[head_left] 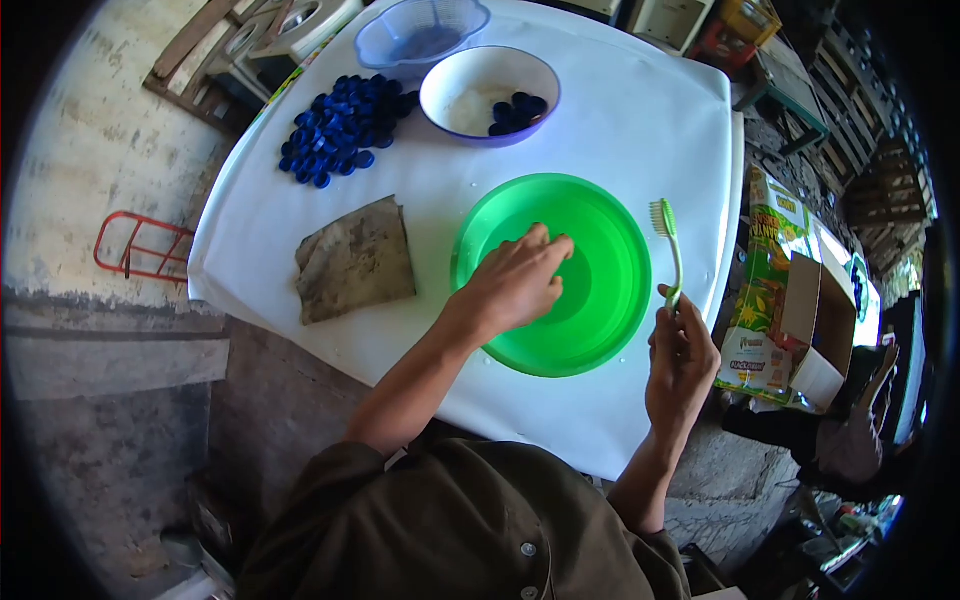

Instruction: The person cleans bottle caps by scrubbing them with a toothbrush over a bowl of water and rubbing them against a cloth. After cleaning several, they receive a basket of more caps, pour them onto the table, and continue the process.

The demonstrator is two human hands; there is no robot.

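The left hand [515, 280] is positioned over the interior of the green basin [622, 260], its forearm crossing the near left part of the rim. The fingers of this hand are bent; whether its grip encloses an object cannot be determined, as the palm side is hidden. The grip of the right hand [685, 365] is closed on the lower end of the handle of the toothbrush [679, 262]. The toothbrush is located just beside the right side of the basin, with its head directed away from the person and its bristles facing left. The basin rests on the white-covered desk [690, 130], near the edge facing the person. A stained grey-brown cloth [357, 262] lies flat to the left of the basin. Beyond the cloth, a pile of blue caps [340, 125] is spread on the desk surface. A white bowl with a purple exterior [490, 68] stands beyond the basin and contains further dark blue caps [517, 114], grouped toward its right side. A light blue perforated basket [390, 58] is located behind the pile, near the bowl.
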